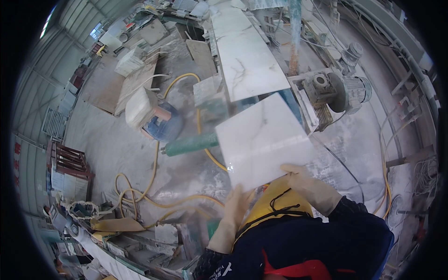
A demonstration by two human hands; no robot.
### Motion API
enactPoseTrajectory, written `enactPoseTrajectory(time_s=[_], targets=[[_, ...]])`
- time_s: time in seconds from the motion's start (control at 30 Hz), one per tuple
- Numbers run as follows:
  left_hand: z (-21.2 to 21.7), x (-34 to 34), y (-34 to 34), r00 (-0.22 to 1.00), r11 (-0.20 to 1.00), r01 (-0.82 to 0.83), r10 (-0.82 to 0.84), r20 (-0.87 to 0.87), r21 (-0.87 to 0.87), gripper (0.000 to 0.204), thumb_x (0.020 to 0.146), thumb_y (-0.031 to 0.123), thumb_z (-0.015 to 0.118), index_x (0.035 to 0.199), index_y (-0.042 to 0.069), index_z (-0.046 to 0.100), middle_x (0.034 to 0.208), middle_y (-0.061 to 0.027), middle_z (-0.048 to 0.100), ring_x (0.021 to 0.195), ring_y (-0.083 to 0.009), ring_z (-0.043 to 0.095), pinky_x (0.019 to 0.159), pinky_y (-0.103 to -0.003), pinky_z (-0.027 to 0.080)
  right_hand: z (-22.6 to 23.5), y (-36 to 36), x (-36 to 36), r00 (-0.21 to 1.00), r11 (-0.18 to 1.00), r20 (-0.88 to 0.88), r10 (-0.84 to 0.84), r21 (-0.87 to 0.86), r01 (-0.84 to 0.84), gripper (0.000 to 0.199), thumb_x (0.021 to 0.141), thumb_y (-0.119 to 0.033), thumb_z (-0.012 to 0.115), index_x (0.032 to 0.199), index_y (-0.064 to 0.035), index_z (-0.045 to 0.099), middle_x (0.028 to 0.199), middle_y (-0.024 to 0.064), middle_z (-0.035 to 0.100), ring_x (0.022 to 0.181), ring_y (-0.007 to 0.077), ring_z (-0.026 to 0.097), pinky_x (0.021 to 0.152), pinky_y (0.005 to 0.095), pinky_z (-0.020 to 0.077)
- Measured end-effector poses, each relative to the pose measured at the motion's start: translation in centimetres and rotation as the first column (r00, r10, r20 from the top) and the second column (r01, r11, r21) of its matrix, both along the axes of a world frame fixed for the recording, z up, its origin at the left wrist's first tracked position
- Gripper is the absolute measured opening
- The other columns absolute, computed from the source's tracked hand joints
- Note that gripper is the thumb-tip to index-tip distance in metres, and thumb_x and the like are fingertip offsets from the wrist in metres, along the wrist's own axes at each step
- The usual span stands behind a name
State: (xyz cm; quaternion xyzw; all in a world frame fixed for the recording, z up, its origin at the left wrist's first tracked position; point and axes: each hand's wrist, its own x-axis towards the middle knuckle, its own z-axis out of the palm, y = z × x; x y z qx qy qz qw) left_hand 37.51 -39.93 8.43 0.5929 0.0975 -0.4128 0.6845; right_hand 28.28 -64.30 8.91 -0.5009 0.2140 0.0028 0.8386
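A square, white marble slab [266,140] with a glossy face and faint grey veins is held in front of me, tilted. My left hand [236,203], in a pale cream glove, grips its near left corner. On the near right edge, my right hand [305,182] in a matching glove has its thumb over the top, the other fingers hidden beneath. Just past the slab lies a longer white marble panel [247,56] on the machine bed. A yellow apron [275,200] hangs below my hands.
A green roller [191,143] juts out left of the slab. Beyond it stands a blue drum [163,123] with a wrapped bundle. A yellow hose [154,193] loops over the dusty floor. Motors [357,93] sit at the right, stone offcuts [165,233] at lower left.
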Motion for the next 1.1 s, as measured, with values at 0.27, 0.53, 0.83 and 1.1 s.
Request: enactPoseTrajectory(time_s=[0.27, 0.53, 0.83, 1.1], targets=[[-4.4, 2.5, -5.2, 0.998, 0.999, 0.048, -0.049, 0.043, 0.018, 0.042, 0.097, 0.028, 0.06, 0.131, 0.005, 0.051, 0.123, -0.0232, 0.06, 0.112, -0.037, 0.061, 0.093, -0.044, 0.052, -9.8, -3.9, -1.0, 0.995, 0.975, -0.024, -0.1, 0.197, 0.103, 0.042, 0.099, -0.008, 0.049, 0.137, 0.0102, 0.043, 0.139, 0.0227, 0.053, 0.131, 0.0342, 0.05, 0.114, 0.0468, 0.0386], [-3.8, 5.8, -7.5, 0.997, 0.993, -0.054, 0.06, -0.054, 0.107, 0.046, 0.098, 0.035, 0.06, 0.131, 0.003, 0.052, 0.122, -0.0146, 0.062, 0.103, -0.0278, 0.064, 0.084, -0.041, 0.054, -10.6, -4.9, 2.0, 0.981, 0.901, -0.021, -0.191, 0.392, 0.183, 0.038, 0.093, 0.001, 0.059, 0.13, 0.0055, 0.055, 0.12, 0.0175, 0.066, 0.108, 0.0237, 0.064, 0.093, 0.0349, 0.0521], [-3.1, 9.1, -9.6, 0.997, 0.976, -0.053, 0.063, -0.041, 0.21, 0.042, 0.096, 0.028, 0.062, 0.124, -0.003, 0.053, 0.112, -0.0141, 0.064, 0.092, -0.0237, 0.066, 0.072, -0.034, 0.055, -12.0, -5.6, 4.8, 0.957, 0.862, -0.098, -0.273, 0.417, 0.289, 0.038, 0.097, 0.003, 0.049, 0.134, 0.007, 0.046, 0.138, 0.0191, 0.053, 0.127, 0.0313, 0.053, 0.113, 0.043, 0.0424], [-4.4, 10.5, -9.6, 0.971, 0.962, 0.1, -0.15, 0.186, 0.254, 0.043, 0.101, 0.025, 0.057, 0.132, -0.002, 0.049, 0.12, -0.0169, 0.064, 0.105, -0.0281, 0.067, 0.089, -0.037, 0.058, -10.1, -6.2, 6.6, 0.958, 0.81, -0.09, -0.272, 0.516, 0.279, 0.035, 0.099, 0.0, 0.049, 0.134, 0.006, 0.046, 0.137, 0.0176, 0.053, 0.129, 0.0289, 0.05, 0.112, 0.0447, 0.0424]])
